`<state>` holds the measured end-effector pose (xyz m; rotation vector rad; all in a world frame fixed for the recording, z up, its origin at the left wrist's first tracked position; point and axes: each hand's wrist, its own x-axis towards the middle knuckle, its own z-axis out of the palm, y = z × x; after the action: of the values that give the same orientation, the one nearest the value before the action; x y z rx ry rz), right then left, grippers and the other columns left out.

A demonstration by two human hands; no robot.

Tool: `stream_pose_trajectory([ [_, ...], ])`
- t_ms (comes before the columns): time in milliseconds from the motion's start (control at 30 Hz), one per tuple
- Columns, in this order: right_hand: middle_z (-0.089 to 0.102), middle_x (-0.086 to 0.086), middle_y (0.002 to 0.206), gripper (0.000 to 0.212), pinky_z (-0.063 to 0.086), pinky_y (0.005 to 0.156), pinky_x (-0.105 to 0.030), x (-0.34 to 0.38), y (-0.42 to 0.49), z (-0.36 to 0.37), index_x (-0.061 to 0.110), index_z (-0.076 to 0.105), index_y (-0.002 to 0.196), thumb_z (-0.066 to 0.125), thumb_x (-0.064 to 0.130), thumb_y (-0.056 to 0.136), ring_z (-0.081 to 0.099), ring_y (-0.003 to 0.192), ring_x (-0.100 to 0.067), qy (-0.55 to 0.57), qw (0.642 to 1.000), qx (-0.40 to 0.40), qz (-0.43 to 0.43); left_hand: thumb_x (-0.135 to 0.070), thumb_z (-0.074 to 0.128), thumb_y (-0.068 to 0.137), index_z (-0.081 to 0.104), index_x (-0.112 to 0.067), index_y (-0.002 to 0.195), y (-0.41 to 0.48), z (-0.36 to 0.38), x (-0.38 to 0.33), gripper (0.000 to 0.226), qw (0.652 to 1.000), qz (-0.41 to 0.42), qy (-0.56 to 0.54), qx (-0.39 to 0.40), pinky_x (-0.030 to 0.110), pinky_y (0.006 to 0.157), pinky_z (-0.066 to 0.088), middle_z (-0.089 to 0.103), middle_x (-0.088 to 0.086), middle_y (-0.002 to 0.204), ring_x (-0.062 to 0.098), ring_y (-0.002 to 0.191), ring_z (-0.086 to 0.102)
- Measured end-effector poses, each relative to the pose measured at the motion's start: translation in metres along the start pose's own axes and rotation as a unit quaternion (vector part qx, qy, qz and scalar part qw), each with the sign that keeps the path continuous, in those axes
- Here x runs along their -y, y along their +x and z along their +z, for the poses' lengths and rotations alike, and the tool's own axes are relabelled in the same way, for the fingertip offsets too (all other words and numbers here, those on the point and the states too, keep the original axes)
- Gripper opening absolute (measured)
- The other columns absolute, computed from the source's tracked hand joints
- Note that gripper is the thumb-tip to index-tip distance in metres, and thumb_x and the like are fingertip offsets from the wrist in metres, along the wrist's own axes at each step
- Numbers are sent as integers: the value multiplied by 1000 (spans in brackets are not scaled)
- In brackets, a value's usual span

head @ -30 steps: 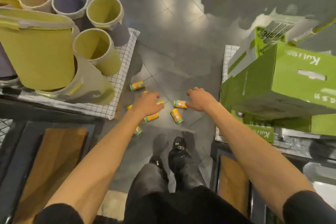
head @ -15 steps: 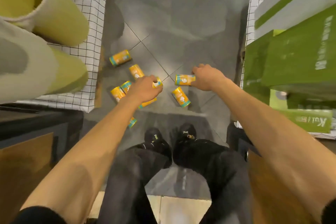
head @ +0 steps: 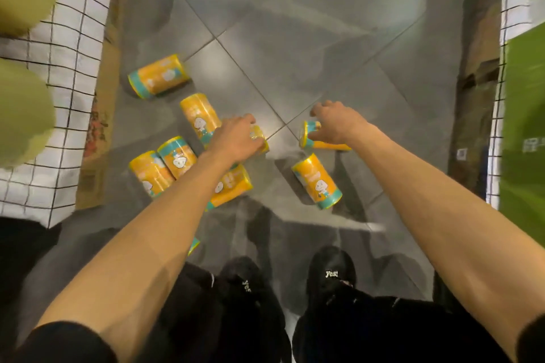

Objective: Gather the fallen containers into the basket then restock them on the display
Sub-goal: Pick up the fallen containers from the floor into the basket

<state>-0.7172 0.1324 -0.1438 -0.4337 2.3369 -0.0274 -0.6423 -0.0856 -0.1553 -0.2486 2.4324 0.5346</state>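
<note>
The left hand (head: 236, 138) covers most of one can (head: 262, 138). A second can (head: 193, 245) shows only a teal rim beside the forearm (head: 165, 215). The green box (head: 522, 127) is blurred, cut off rightward.

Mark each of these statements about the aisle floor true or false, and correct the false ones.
1. The right hand grips an orange can. True.
2. The left hand hangs empty above the tiles. False: its fingers curl over a second can.
3. A basket stands between the feet. False: no basket is in view; only the gray tiled floor shows around the black shoes.
4. The farthest can lies on its side, apart from the other cans. True.
</note>
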Motion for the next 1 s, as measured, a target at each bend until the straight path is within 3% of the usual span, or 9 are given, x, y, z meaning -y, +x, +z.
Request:
stream_pose_trajectory([
  [267,56,-9,125,72,45,88,-39,-12,49,41,19,50,130,76,57,74,53,114,-31,-16,999,19,-41,-53,71,81,49,-13,131,41,45,10,67,998,25,60,11,41,93,42,53,15,130,35,120,50],
  [400,61,-3,110,66,42,71,-31,-14,54,46,20,56,116,82,55,67,56,96,-26,-7,998,48,-45,-55,73,78,50,-9,125,47,47,12,70,998,18,66,9,41,88,46,56,14,126,32,113,54],
  [600,61,-5,98,64,39,65,-30,-11,51,43,13,57,107,85,51,64,55,84,-25,-3,998,43,-33,-54,79,73,53,-9,116,41,43,13,68,999,4,41,-21,39,79,50,61,14,116,32,101,59],
  [867,61,-15,117,77,38,71,-32,19,-54,-56,10,51,127,82,51,70,57,105,-34,138,989,-46,21,-48,82,72,54,-6,119,-78,-57,-8,68,981,-70,-142,-108,40,79,47,60,15,117,36,108,57],
  [1000,63,-13,113,68,41,73,-32,54,-141,-134,11,55,121,84,44,70,58,104,-33,196,978,-62,37,-44,84,69,56,-9,118,-162,-131,-28,67,968,-74,-198,-135,42,86,47,63,16,116,37,111,56],
])
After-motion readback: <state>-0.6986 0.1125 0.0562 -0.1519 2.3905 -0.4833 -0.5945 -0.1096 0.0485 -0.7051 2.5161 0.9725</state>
